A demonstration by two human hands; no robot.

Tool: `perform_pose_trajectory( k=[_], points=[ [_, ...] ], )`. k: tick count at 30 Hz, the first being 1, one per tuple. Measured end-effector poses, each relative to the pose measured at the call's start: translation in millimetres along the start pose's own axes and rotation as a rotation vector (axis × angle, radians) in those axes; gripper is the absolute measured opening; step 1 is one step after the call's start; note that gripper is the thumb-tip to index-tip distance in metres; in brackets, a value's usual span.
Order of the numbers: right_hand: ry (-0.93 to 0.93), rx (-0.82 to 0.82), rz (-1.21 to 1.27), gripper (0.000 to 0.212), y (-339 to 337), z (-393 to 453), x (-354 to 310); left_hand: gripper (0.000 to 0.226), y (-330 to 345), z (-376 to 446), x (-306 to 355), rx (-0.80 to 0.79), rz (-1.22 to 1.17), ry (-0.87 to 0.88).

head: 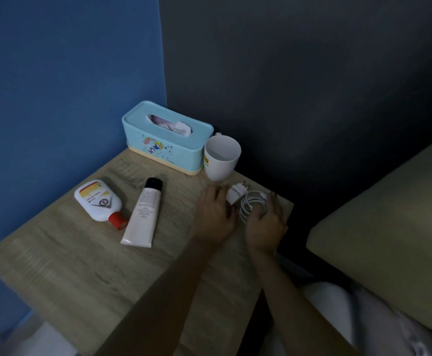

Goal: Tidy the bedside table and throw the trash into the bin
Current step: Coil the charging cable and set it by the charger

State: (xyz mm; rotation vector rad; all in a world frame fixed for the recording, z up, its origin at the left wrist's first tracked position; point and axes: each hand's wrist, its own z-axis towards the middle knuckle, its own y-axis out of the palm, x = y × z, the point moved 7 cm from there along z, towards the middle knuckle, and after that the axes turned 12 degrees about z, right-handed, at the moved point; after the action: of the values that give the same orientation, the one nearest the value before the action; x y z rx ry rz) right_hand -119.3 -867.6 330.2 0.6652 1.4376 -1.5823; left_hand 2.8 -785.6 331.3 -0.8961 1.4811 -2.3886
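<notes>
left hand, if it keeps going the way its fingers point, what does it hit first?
Likely the white mug. The left hand lies on the table by the charger plug, fingers pointing up-frame toward the back wall. The mug stands just beyond its fingertips; depth is unclear, so it might slip past on the tissue-box side.

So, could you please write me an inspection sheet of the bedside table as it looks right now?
Surface: wooden bedside table, in a wall corner.
Job's things: white charger plug beside coiled white cable; white bottle with red cap and cream tube lying flat.
Clutter: blue tissue box and white mug upright at the back.
Hands: left hand touches the plug; right hand rests at the cable; grip unclear.
Cables: only that coil.
Surroundings: blue wall, dark wall, bed; no bin seen.
</notes>
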Motion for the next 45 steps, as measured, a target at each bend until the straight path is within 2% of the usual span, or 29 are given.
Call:
perform_pose_trajectory(
  k=[3,7,18,23,45],
  points=[
    [-0.051,-0.121,-0.145,0.088,6,-5,-1,0.056,-2,0,-1,-0.01,-0.017,-0.008],
    [-0.102,-0.218,-0.299,0.087,11,-18,5,0.056,-6,-2,0,0.0,-0.044,-0.001],
    [-0.044,-0.187,-0.333,0.074,13,-18,11,0.05,-1,-2,-7,-0.009,0.033,-0.028],
    [0.006,-0.141,-0.304,0.075,10,-18,10,0.044,0,-2,-7,-0.007,0.039,-0.046],
    [-0.044,-0.081,-0.292,0.075,8,-20,8,0.043,-2,-3,-7,0.029,0.046,-0.079]
  ],
)
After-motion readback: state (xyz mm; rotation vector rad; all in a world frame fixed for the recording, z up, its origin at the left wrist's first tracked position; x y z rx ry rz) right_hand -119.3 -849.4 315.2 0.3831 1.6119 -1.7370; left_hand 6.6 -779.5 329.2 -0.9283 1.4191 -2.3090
